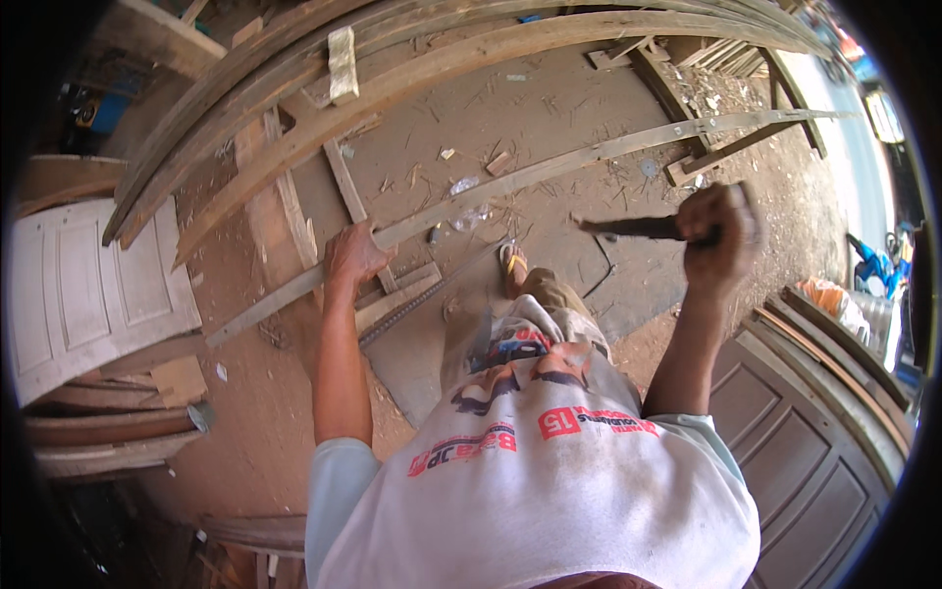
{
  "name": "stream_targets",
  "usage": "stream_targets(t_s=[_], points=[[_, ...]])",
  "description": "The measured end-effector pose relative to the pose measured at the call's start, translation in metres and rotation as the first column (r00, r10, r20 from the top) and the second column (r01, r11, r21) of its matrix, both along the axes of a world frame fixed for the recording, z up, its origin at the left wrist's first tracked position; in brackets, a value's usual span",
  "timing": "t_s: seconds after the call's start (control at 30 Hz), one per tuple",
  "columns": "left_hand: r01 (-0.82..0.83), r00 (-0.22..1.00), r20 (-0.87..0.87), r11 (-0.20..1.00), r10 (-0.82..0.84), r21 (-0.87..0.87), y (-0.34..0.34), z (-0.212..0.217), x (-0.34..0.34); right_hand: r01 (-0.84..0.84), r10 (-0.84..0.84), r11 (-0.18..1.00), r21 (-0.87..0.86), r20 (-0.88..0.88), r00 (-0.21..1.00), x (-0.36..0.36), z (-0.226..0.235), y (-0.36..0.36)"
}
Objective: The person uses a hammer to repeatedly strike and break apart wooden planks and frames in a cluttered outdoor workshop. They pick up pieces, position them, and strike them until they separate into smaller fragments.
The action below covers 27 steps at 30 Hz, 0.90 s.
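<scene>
My left hand (354,255) presses down on a long thin wooden slat (549,167) that runs from lower left to upper right across the dirt floor. My right hand (719,236) is raised above the slat, fingers closed round the handle of a dark long-bladed tool (628,228) whose blade points left. My foot in a yellow sandal (511,263) stands just below the slat, between the two hands.
Long curved wooden planks (294,88) are stacked across the top. A white panelled door (88,294) lies at the left, a brown panelled door (795,461) at the lower right. Wood chips and offcuts litter the ground; short battens (397,294) lie by my left hand.
</scene>
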State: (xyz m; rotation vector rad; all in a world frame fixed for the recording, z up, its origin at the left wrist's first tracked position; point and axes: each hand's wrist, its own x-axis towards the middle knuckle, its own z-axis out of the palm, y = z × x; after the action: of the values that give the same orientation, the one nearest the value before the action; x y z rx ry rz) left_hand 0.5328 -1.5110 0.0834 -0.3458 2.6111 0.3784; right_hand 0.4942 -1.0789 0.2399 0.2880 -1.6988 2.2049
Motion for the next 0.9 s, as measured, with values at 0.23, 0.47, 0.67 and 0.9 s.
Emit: stream_targets(t_s=[0.23, 0.47, 0.67, 0.9], points=[[0.063, 0.972, -0.227, 0.998, -0.061, -0.002, 0.004, 0.005, 0.012, 0.144, -0.205, 0.960, 0.241, 0.249, 0.946, 0.037, -0.036, 0.020], [0.316, 0.640, -0.693, 0.936, -0.332, -0.157, 0.032, 0.008, 0.011, 0.213, -0.245, 0.962, 0.169, 0.202, 0.948, 0.074, -0.005, 0.032], [0.524, 0.798, -0.566, 0.703, -0.208, 0.481, 0.179, 0.004, 0.022, 0.058, -0.064, 0.997, 0.048, 0.138, 0.988, 0.093, 0.026, 0.016], [0.359, 0.933, -0.280, 0.623, -0.226, 0.695, 0.233, -0.018, 0.058, -0.188, 0.215, 0.959, -0.212, 0.114, 0.970, 0.068, 0.018, 0.039]])
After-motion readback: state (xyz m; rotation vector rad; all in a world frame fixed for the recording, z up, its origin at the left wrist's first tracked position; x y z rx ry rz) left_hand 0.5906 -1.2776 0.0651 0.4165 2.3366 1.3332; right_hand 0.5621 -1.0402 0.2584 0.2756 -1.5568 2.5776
